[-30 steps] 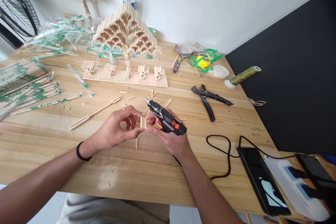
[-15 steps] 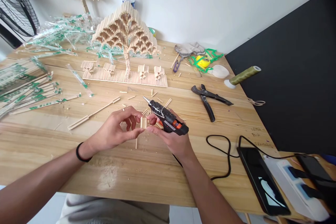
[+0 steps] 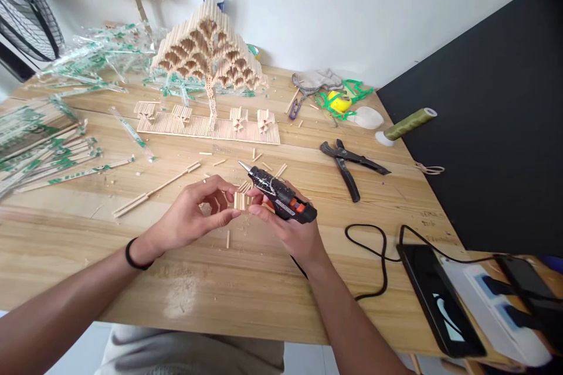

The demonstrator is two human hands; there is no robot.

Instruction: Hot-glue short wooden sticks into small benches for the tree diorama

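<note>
Between thumb and fingers, my left hand (image 3: 193, 209) pinches a small panel of short wooden sticks (image 3: 239, 201) standing side by side. My right hand (image 3: 299, 241) is wrapped around a black hot glue gun (image 3: 281, 194), its metal nozzle pointing up and left. The right thumb and fingertips are at the panel's right side; whether they still press on it I cannot tell. Behind and under the hands lie short cut sticks (image 3: 244, 187), partly hidden. A single short stick (image 3: 228, 239) rests on the table just below the panel.
Beyond the hands stands a stick-built tree model (image 3: 211, 58) on a slatted base. Wrapped chopsticks (image 3: 39, 135) are piled at the left. Black cutters (image 3: 347, 167), a thread spool (image 3: 407, 126), a looping cable (image 3: 386, 258), a phone (image 3: 433, 299) and a power strip (image 3: 497, 316) occupy the right.
The right thumb has shifted slightly right, away from the left fingertips. The sticks in the panel now look closer together. The glue gun stays in my right hand, almost unmoved.
</note>
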